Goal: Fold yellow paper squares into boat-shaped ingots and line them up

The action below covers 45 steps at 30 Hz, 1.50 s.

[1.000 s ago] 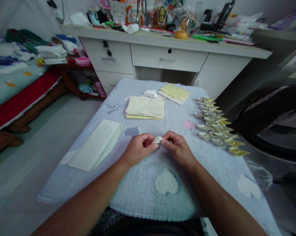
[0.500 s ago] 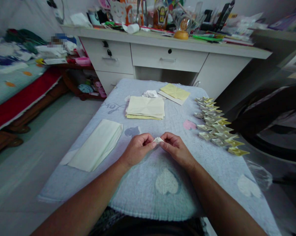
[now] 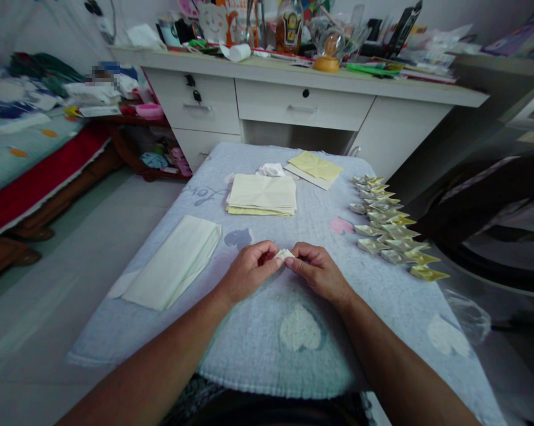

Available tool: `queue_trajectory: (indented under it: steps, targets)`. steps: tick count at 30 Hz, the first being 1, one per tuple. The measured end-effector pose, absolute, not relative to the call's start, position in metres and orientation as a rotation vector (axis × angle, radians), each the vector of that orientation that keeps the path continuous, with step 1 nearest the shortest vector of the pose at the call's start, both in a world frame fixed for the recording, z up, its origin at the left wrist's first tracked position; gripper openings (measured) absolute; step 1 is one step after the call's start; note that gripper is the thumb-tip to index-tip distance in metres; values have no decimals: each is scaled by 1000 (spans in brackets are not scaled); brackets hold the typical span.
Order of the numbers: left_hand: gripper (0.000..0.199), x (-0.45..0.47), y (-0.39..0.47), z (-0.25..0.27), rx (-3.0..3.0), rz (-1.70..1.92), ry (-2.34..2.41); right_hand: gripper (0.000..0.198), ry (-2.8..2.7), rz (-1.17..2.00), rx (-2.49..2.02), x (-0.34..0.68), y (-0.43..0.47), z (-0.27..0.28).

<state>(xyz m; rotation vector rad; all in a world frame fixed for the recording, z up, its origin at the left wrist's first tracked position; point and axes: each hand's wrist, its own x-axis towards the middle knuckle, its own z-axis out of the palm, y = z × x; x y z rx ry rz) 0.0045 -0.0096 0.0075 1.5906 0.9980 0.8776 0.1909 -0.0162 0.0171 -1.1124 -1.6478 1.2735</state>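
Note:
A small piece of folded white paper [image 3: 285,254] is pinched between my two hands, above the middle of the cloth-covered table. My left hand [image 3: 253,264] grips its left side with thumb and bent fingers. On the right side my right hand [image 3: 317,266] holds it the same way, the thumbs close together. Most of the paper is hidden by my fingers. Beyond my hands lies a stack of cream and yellow paper sheets [image 3: 262,192]. Rows of folded paper boats [image 3: 389,228], whitish and yellow, stand along the table's right side.
A long folded pale paper bundle [image 3: 173,260] lies at the left. Yellow and white sheets [image 3: 315,168] and a crumpled white tissue [image 3: 271,170] are at the back. Behind the table [image 3: 249,367] stands a white desk [image 3: 302,97] crowded with things. A bed [image 3: 31,160] is at the left.
My thumbs have shifted very slightly on the folded paper, the right one a little inward over it. Everything else stays in place.

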Motion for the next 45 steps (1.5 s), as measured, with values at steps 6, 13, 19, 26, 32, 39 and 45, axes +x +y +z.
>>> queue_trajectory:
  steps: [6,13,19,26,32,39,45]
  targets:
    - [27,6,-9,4,1569,847,992,37,-1748,1176,-1098,190,-17,15]
    - [25,3,-7,8,1521,842,991,32,-1796,1254,-1111,191,-19,17]
    - [24,3,-6,6,1440,853,974,28,-1811,1252,-1103,194,-19,17]
    - [26,2,-6,6,1455,838,969,31,-1753,1240,-1126,190,-21,16]
    - [27,3,-7,8,1504,847,992,32,-1759,1190,-1128,189,-20,17]
    - [26,5,-7,10,1446,893,935,31,-1797,1085,-1124,188,-20,17]
    - [25,4,-6,7,1480,876,994,26,-1890,1060,-1077,187,-19,13]
